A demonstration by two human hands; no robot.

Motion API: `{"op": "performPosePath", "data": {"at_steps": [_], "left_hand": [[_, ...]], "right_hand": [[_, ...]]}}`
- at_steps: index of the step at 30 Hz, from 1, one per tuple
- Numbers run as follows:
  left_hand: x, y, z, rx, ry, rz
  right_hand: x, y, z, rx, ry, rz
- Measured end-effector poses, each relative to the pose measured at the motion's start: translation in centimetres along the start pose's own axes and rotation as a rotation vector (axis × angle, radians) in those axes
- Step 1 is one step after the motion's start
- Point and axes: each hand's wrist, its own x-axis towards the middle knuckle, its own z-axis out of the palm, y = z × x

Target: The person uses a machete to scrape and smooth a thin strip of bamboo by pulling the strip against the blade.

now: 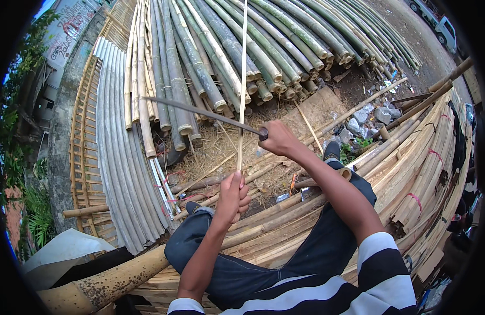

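Observation:
My left hand (232,198) is closed round the lower end of a long, thin bamboo strip (244,63). The strip runs away from me past the upper edge of the view. In my right hand (280,139) is the dark handle of a long-bladed knife (198,111). Its narrow blade points left and crosses the strip a little beyond my left hand; whether its edge bites into the strip I cannot tell. My legs, in jeans, are bent and spread on either side, over split bamboo (274,236) lying beneath me.
Ahead lies a big pile of bamboo poles (216,44), cut ends toward me. Corrugated sheets (116,157) and a bamboo lattice (84,147) are at left. Bundled split bamboo (405,178) fills the right. A thick spotted bamboo pole (114,278) juts out lower left. Stones (353,125) and litter lie mid-right.

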Motion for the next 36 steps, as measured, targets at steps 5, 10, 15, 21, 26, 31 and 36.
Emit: {"op": "performPosePath", "data": {"at_steps": [5,10,15,21,26,31,36], "left_hand": [[0.0,-2.6,-0.5,-0.147,-0.167,-0.19],[0.2,-2.1,-1.1,-0.068,-0.134,-0.1],[0.2,-0.3,-1.3,-0.199,-0.156,-0.147],[-0.2,-0.5,-0.4,-0.14,-0.086,-0.042],[-0.3,0.1,-1.2,-0.314,-0.185,-0.064],[0.8,0.3,-1.9,-0.307,-0.222,-0.031],[-0.2,-0.1,-0.3,-0.25,-0.187,-0.113]], "right_hand": [[3.0,8.3,-3.0,0.387,0.274,0.47],[0.5,5.0,-3.6,0.18,0.188,0.223],[-2.4,-1.4,0.1,-0.053,-0.1,-0.095],[1.1,2.1,-2.1,-0.028,0.128,0.157],[1.9,6.7,-4.4,0.279,0.289,0.342],[-1.3,-0.9,-1.1,-0.011,-0.051,-0.051],[-0.4,-1.0,0.2,-0.171,0.08,-0.151]]}}
